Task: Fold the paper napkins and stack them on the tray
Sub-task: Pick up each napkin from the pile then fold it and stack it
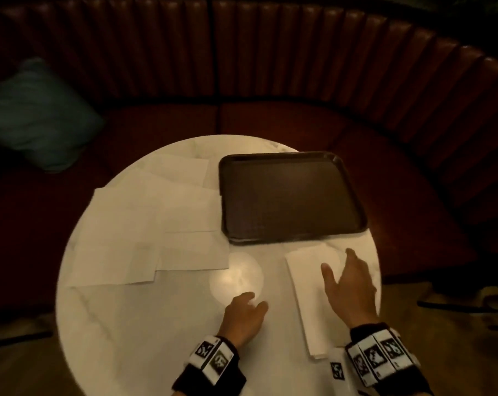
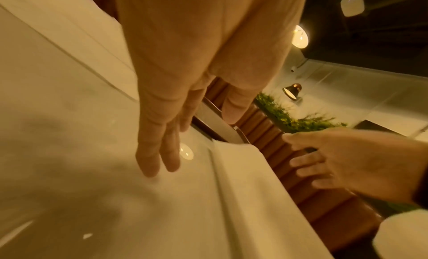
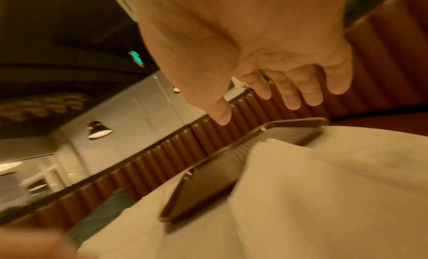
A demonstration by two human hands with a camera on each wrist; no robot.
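Observation:
A folded white napkin (image 1: 309, 284) lies as a long strip on the round white table (image 1: 156, 324), just in front of the dark brown tray (image 1: 290, 195), which holds nothing. My right hand (image 1: 348, 278) hovers over the strip's far end, fingers spread and relaxed, holding nothing; the right wrist view shows its fingers (image 3: 291, 92) above the napkin (image 3: 324, 189) and the tray (image 3: 208, 180). My left hand (image 1: 247, 307) rests open on the bare table left of the strip, fingers (image 2: 159, 153) straight beside the napkin (image 2: 243, 189). Several unfolded napkins (image 1: 145, 224) lie overlapping on the table's left half.
A curved red-brown padded bench (image 1: 270, 67) wraps round the far side of the table, with a teal cushion (image 1: 33, 115) on its left. A bright lamp reflection (image 1: 236, 277) sits on the tabletop between the hands. The floor shows at lower right.

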